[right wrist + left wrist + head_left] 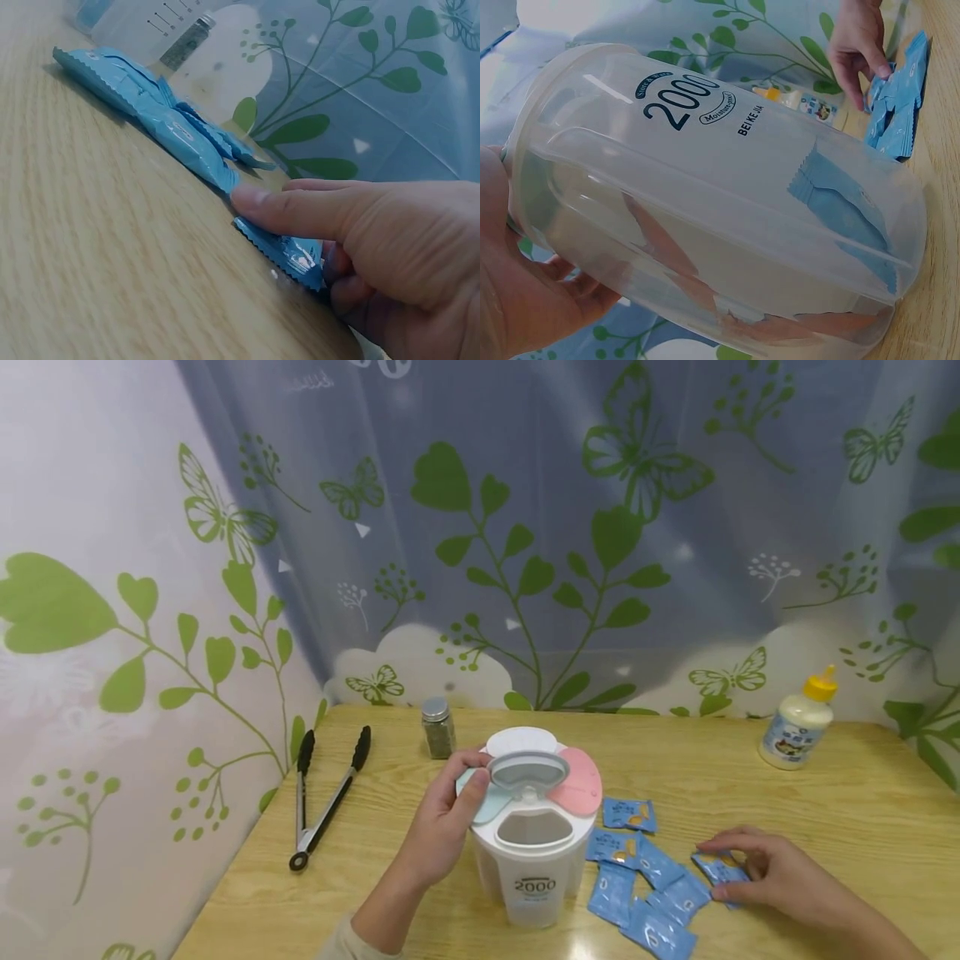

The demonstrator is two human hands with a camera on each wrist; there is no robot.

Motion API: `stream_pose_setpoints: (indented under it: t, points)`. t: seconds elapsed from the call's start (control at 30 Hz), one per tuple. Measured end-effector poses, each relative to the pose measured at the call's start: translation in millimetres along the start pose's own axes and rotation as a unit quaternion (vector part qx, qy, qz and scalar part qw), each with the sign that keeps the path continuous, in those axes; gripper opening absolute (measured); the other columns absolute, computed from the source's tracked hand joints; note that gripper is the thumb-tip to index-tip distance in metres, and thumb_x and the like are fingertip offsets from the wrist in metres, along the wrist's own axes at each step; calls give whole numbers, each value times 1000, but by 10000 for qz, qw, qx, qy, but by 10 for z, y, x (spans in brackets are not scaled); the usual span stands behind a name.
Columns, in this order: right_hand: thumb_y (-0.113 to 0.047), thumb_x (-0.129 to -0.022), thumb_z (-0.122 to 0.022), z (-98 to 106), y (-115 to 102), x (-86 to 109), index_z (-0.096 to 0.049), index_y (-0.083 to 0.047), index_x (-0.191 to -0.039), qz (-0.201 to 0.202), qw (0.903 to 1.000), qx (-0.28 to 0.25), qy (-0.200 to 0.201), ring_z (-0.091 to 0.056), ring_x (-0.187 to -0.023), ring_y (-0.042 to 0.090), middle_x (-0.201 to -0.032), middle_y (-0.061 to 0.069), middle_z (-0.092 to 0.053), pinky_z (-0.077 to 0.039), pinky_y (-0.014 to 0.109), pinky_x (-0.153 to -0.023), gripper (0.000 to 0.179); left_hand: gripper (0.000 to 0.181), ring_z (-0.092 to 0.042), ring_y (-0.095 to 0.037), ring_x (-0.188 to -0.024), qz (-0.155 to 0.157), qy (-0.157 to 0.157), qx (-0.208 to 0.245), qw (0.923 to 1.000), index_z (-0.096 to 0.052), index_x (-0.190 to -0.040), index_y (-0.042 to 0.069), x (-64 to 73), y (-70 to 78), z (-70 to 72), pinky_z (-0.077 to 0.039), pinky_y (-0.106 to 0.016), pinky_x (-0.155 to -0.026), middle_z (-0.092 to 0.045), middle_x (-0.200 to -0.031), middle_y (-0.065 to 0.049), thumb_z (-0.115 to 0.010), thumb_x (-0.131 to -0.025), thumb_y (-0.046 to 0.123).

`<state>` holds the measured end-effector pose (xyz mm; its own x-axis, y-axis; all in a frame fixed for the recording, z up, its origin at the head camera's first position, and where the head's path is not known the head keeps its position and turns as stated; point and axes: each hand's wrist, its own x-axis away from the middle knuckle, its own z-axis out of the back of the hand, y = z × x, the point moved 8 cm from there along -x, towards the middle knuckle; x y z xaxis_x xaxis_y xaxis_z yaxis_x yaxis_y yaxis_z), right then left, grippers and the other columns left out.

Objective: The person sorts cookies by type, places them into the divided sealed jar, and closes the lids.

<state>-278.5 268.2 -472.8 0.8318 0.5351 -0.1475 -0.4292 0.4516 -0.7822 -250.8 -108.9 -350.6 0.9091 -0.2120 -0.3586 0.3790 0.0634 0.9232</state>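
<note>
A clear compartmented storage container point(536, 860) stands upright on the table, its top carrying white, pink and light-blue lids. The grey-rimmed front lid point(529, 770) is flipped up over an open compartment. My left hand point(442, 822) grips the container's left side by the top, thumb over the light-blue lid. Through the wall in the left wrist view, one blue packet point(844, 214) lies in one compartment and reddish-brown pieces point(772, 326) in another. At the right of a loose pile of blue packets point(645, 881), my right hand point(780, 877) pinches a single blue packet point(717, 868) between thumb and fingers.
Black-and-silver tongs point(330, 810) lie at the table's left. A small jar with a metal lid point(438, 731) stands behind the container. A bottle with a yellow nozzle cap point(798, 727) stands at the back right. A leaf-patterned curtain point(525, 568) hangs behind the table.
</note>
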Motion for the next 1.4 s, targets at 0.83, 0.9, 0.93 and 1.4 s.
stream_pose_setpoints:
  t: [0.83, 0.9, 0.93, 1.4]
  points:
    - [-24, -98, -64, 103, 292, 38, -62, 4, -129, -1763, 9812, -782, -69, -54, -72, -6, -113, -14, -71, -47, 24, -55, 42, 23, -46, -31, -135, 3, 5, -44, 10000, -52, -119, 1, -1, 15, 12, -43, -23, -104, -51, -140, -18, -42, -108, 19]
    - [-22, -99, -63, 101, 308, 51, -59, 7, -131, -1835, 9781, -979, -76, -46, -58, 1, -103, -22, -69, -42, 29, -49, 43, 23, -45, -32, -135, 30, 9, -60, 10000, -52, -118, 1, 10, 7, 10, -42, -23, -105, -51, -140, -18, -42, -108, 19]
    - [-21, -99, -62, 108, 312, 59, -58, 8, -131, -1848, 9777, -998, -76, -42, -55, 2, -101, -20, -69, -41, 28, -48, 43, 23, -45, -32, -136, 60, 10, -64, 10000, -52, -118, 2, 12, -3, 5, -41, -24, -106, -51, -141, -17, -42, -108, 19]
    - [-22, -100, -62, 172, 327, 72, -62, 3, -128, -2112, 9692, -1258, 127, -48, -67, 2, -98, -19, -68, -44, 23, -59, 38, 22, -45, -29, -138, 134, 94, -139, 9998, -54, -118, 5, 0, -4, 6, -42, -32, -108, -52, -141, -13, -42, -108, 21]
